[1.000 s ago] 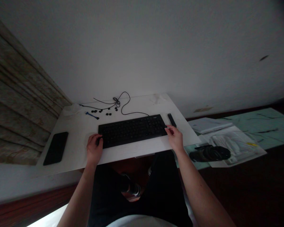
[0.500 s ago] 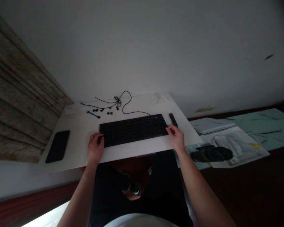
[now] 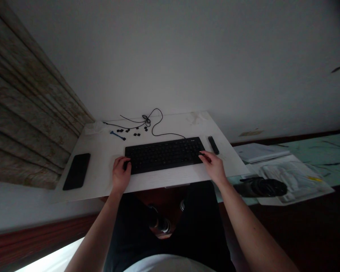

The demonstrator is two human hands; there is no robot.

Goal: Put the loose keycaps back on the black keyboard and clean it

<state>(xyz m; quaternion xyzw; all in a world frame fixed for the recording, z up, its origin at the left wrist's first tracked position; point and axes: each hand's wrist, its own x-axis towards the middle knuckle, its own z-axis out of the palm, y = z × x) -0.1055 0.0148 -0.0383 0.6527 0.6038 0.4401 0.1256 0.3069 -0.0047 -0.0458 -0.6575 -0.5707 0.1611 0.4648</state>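
Note:
A black keyboard [image 3: 164, 154] lies on a white table [image 3: 102, 170], its cable [image 3: 155, 126] looping toward the back. My left hand [image 3: 121, 175] grips the keyboard's left end, fingers curled over its corner. My right hand [image 3: 214, 166] holds the right end, fingers laid on the edge keys. Several loose black keycaps [image 3: 130, 131] and a small blue tool [image 3: 117, 135] lie behind the keyboard.
A black phone [image 3: 77, 170] lies at the table's left. A small black stick-shaped device [image 3: 213, 144] rests right of the keyboard. Papers [image 3: 260, 151], a plastic bag [image 3: 291, 175] and a dark bundle [image 3: 262, 187] sit on the lower surface to the right. A wall stands behind the table.
The view has shifted, so everything sits a little further right in the picture. Both hands stay at the keyboard's ends; the keyboard looks barely moved on the table.

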